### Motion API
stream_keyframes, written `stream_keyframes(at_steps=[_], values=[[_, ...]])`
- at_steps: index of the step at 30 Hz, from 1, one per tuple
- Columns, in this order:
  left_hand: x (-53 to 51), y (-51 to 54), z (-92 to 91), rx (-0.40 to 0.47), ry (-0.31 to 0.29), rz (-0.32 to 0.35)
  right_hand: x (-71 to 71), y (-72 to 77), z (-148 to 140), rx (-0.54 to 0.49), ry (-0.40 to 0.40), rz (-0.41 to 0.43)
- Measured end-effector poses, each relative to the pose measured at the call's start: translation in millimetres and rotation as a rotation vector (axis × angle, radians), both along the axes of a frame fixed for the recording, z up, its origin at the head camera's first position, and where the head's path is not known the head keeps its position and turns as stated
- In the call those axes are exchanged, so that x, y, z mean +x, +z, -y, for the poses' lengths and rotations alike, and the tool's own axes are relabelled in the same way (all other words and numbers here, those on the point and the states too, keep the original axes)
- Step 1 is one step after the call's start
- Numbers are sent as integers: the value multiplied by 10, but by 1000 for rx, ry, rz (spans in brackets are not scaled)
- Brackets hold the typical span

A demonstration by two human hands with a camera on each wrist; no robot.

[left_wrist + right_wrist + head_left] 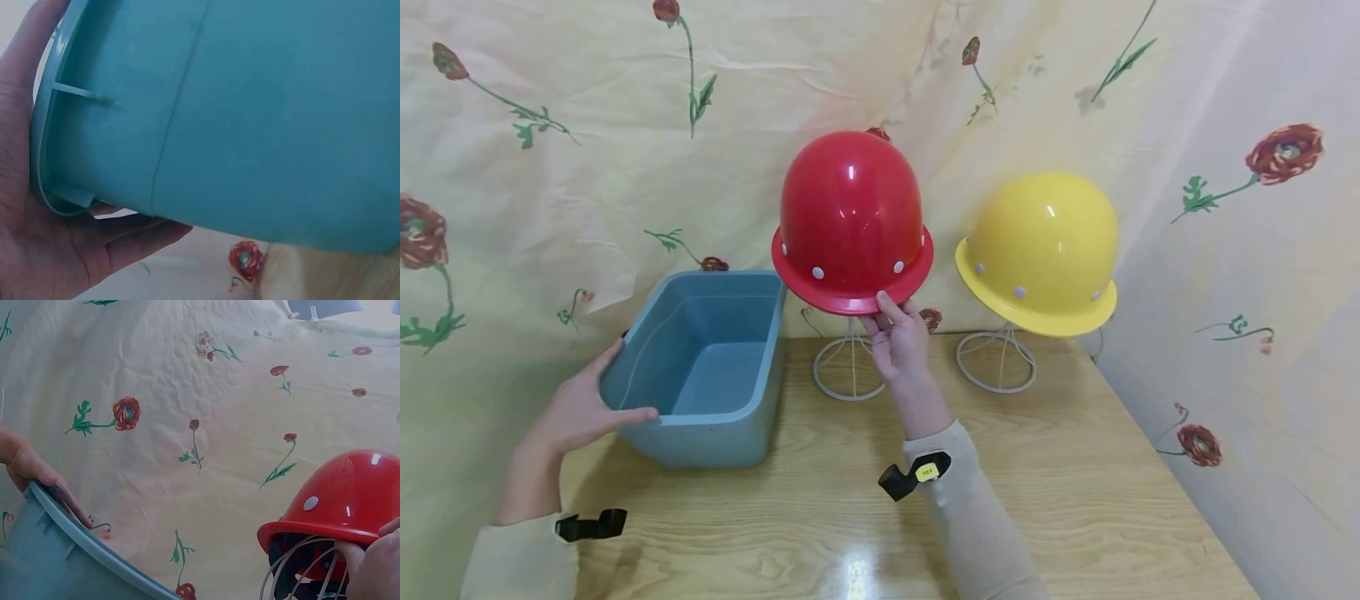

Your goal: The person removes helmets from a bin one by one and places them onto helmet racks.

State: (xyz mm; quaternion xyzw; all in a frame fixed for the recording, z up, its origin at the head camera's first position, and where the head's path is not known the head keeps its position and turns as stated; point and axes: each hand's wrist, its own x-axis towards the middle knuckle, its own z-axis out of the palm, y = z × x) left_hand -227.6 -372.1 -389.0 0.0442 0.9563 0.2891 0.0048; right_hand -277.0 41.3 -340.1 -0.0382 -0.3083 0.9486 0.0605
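Observation:
A red hard hat (852,221) sits on a white wire stand (850,392) in the middle of the table. My right hand (901,337) pinches the front of its brim, thumb on top and fingers below. In the right wrist view, the stand's wires (325,581) show under the hat. On the left is a blue-green plastic tub (700,421), with nothing seen inside. My left hand (580,408) grips the tub's left rim, the thumb lying over the near edge. Fingers of the left hand (144,247) curl under the rim in the left wrist view.
A yellow hard hat (1045,250) tilts on a second wire stand (996,387) at the right. All stand on a wooden table (820,517). Flower-patterned cloth (715,167) hangs behind and on the right side.

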Motion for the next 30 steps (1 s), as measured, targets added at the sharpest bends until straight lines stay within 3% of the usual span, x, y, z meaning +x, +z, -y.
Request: stream_keyframes(at_steps=[12,30], values=[[31,-38,-20,20,22,-10,-7,-42,50,-5,3,5],[-5,-54,-29,27,32,3,-35,-189,51,27,22,44]])
